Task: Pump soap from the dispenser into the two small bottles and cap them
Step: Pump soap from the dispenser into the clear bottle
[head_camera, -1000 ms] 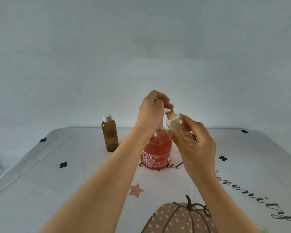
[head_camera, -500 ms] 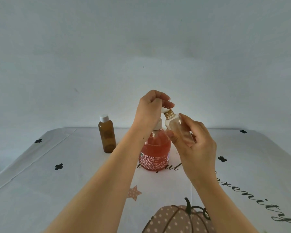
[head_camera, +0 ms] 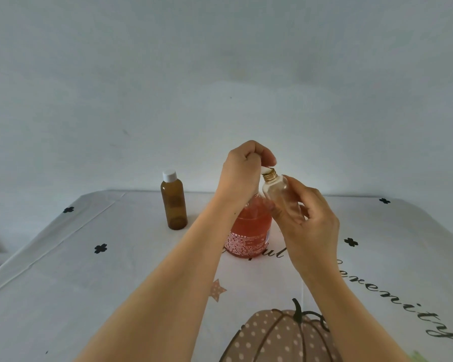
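A clear pump dispenser (head_camera: pixel 249 231) of orange-pink soap stands mid-table. My left hand (head_camera: pixel 242 172) is closed over its white pump head, most of which is hidden; only the nozzle tip shows. My right hand (head_camera: pixel 307 220) grips a small clear bottle (head_camera: pixel 280 194) with a gold threaded neck, tilted left, its uncapped mouth touching the nozzle tip. The clear bottle looks nearly empty. A small amber bottle (head_camera: pixel 174 203) with a white cap stands upright to the left of the dispenser, apart from both hands.
The table (head_camera: pixel 89 283) wears a white cloth with black clovers, script lettering, a star and a dotted pumpkin print at the near edge. A plain grey wall rises right behind the table's far edge.
The pump head and my left hand have gone slightly down then back up; the clear bottle stays at the nozzle. The view has shifted a little.
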Demonstrator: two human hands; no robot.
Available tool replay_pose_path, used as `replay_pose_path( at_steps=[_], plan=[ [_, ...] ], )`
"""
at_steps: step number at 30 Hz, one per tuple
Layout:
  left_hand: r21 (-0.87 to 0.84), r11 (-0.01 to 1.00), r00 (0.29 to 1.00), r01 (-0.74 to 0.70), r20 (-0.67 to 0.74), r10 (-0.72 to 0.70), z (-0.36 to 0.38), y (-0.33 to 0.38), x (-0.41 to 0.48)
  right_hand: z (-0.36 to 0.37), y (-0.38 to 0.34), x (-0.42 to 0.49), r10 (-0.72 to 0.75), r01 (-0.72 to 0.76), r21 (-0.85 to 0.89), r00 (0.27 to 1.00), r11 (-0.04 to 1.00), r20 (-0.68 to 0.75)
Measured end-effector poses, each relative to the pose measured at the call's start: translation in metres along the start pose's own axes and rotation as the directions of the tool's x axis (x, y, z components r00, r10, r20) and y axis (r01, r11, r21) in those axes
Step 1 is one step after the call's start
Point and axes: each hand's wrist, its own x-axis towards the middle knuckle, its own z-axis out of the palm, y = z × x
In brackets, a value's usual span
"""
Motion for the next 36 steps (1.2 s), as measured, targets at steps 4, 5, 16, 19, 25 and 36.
replay_pose_path(
  at_steps=[4,5,16,19,25,36],
  plan=[
    [-0.064,0.996,0.997,0.054,-0.051,-0.057,0.000,0.010,0.002,-0.002,-0.002,0.001,-0.021,0.022,0.023,0.999,0.999,-0.029],
    [-0.083,0.993,0.995,0.082,-0.052,-0.087,0.000,0.011,0.002,-0.002,-0.002,0.001,-0.025,0.026,0.025,0.999,0.999,-0.034],
    [-0.125,0.992,0.997,0.023,-0.066,-0.032,0.001,0.003,0.004,-0.001,-0.001,0.000,-0.039,0.040,0.030,0.998,0.999,-0.044],
    [-0.102,0.995,0.997,0.023,-0.068,-0.030,0.001,0.003,0.003,0.000,-0.002,0.000,-0.026,0.027,0.046,0.999,0.999,-0.035],
    [-0.006,1.000,0.998,0.022,-0.063,-0.022,0.002,-0.006,0.000,0.007,0.000,-0.006,0.015,-0.014,0.025,0.999,1.000,-0.046],
    [0.108,0.993,0.999,-0.051,0.002,0.051,-0.005,0.009,0.006,0.002,-0.006,-0.003,-0.002,0.003,0.008,0.994,1.000,-0.105]
  ],
)
